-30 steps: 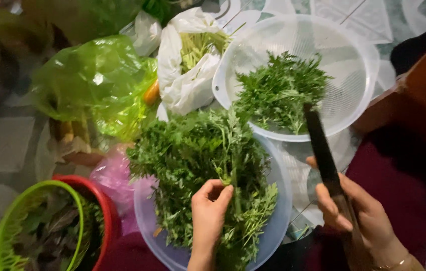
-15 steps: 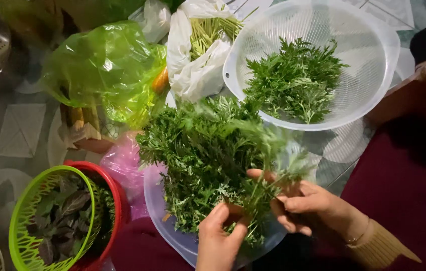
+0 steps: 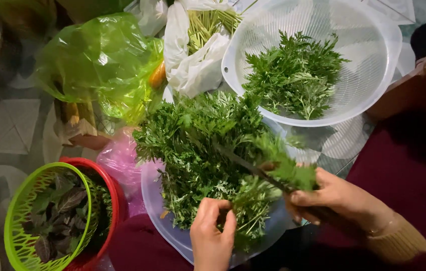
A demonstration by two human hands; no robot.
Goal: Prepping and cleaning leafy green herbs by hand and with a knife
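- The knife [image 3: 253,168] is half buried in the greens [image 3: 208,160].
- Feathery and green, they fill the clear bowl [image 3: 165,226].
- The left hand [image 3: 212,236] pinches the stems.
- The right hand [image 3: 333,198] grips the knife handle.

Left hand [image 3: 212,236] pinches stems at the near end of the leafy green bunch [image 3: 208,155], which lies in a clear bowl [image 3: 158,211]. Right hand [image 3: 335,198] grips a dark knife [image 3: 253,168], blade laid across the greens. White colander [image 3: 373,75] beyond holds more greens. Green basket [image 3: 20,226] of dark leaves sits in a red bowl [image 3: 115,200].
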